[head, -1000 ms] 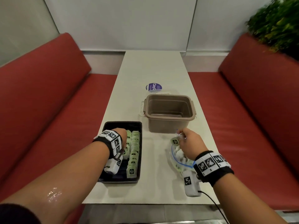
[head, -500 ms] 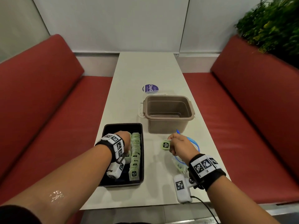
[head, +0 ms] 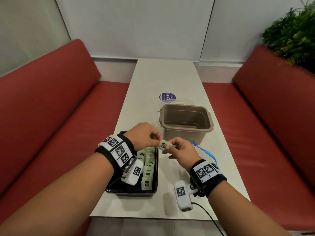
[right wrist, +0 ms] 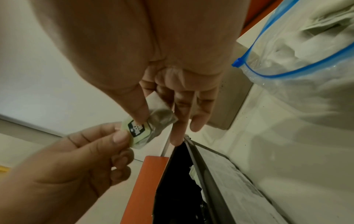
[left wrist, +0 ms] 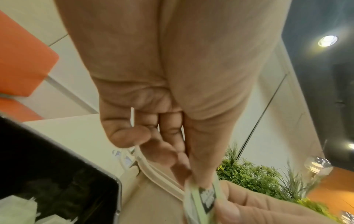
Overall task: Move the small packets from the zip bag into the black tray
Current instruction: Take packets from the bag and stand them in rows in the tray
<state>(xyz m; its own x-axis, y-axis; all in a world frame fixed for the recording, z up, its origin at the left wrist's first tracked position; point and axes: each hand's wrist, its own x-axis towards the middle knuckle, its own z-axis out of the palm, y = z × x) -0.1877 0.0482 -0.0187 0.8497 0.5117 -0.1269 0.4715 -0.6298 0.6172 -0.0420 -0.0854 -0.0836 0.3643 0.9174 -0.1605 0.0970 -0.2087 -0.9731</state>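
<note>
A small pale-green packet [head: 164,144] with a black label hangs above the table between my two hands. My left hand [head: 157,142] pinches its left end, and my right hand [head: 167,147] pinches its right end between thumb and forefinger. The right wrist view shows the same packet [right wrist: 140,131] held from both sides. The black tray [head: 154,191] lies below my left wrist with several packets [head: 148,165] standing in rows. The zip bag [head: 207,153] with its blue seal lies behind my right wrist, mostly hidden; the right wrist view shows the bag [right wrist: 298,50] open.
A brown plastic tub [head: 185,123] stands just beyond my hands, with a round purple sticker [head: 167,96] behind it on the white table [head: 163,79]. Red benches [head: 42,108] flank the table. A plant [head: 293,34] stands at the far right.
My right hand carried a packet from the zip bag leftward. My left hand rose out of the tray and took hold of the packet's other end.
</note>
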